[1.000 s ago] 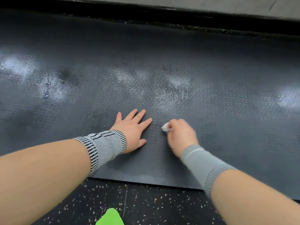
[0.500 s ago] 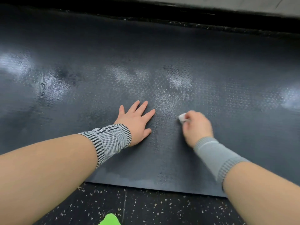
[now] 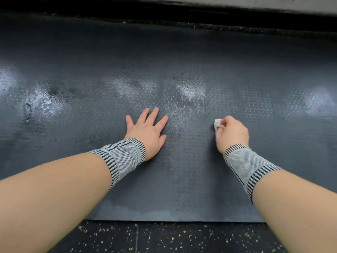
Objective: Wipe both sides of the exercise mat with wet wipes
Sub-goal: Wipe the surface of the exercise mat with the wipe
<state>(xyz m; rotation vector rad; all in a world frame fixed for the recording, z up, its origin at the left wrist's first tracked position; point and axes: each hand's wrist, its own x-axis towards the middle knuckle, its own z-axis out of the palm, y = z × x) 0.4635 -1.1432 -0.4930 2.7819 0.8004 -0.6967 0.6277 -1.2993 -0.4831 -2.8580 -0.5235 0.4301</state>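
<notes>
Two hands rest on the exercise mat (image 3: 182,70), whose length runs sideways: left hand (image 3: 147,131) flat, fingers spread; right hand (image 3: 232,133) pinches a balled wet wipe (image 3: 217,123). Speckled floor (image 3: 164,238) lies nearer than both wrists.

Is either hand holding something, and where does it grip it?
The right hand grips a balled-up white wet wipe, one end poking past its fingers. The left hand holds nothing.

The right hand (image 3: 232,132) has slid its wet wipe (image 3: 217,123) rightward across the mat (image 3: 182,61).
</notes>
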